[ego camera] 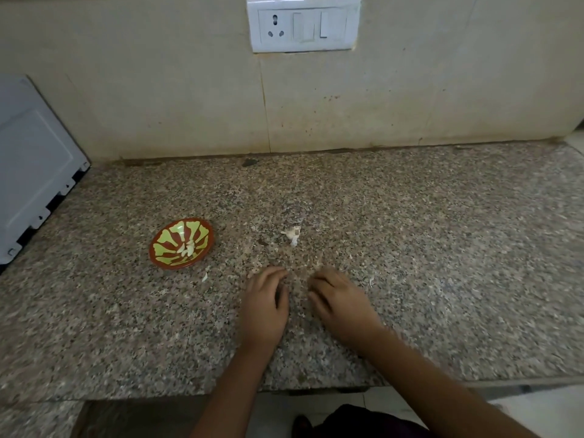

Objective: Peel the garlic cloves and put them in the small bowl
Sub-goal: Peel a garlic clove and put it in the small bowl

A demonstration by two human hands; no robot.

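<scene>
Near the front edge of the speckled granite counter [442, 248], both of the person's hands rest side by side with their backs up and a narrow strip of stone showing between them. The left hand [264, 306] has its fingers bent downward, tips at the counter surface and thumb tucked toward the palm. The right hand [339, 303] lies the same way, its fingers curled under and pointing toward the left hand. Nothing shows between the fingers of either hand, and because the palms face down I cannot tell whether either one pinches a clove or merely rests loosely curled. Farther back and between the two hands, a pale garlic piece [292, 233] with papery skin lies on the stone, apart from both hands. To the left of it sits the small bowl [202, 227], reddish-brown with a yellow-green petal pattern, and a few whitish peeled cloves [188, 248] lie in its bottom. A peel scrap [205, 276] lies just in front of the bowl, near the left hand. At the far left stands a white appliance [34, 165], and a switch plate [303, 23] sits on the beige wall [158, 105] behind the counter.
</scene>
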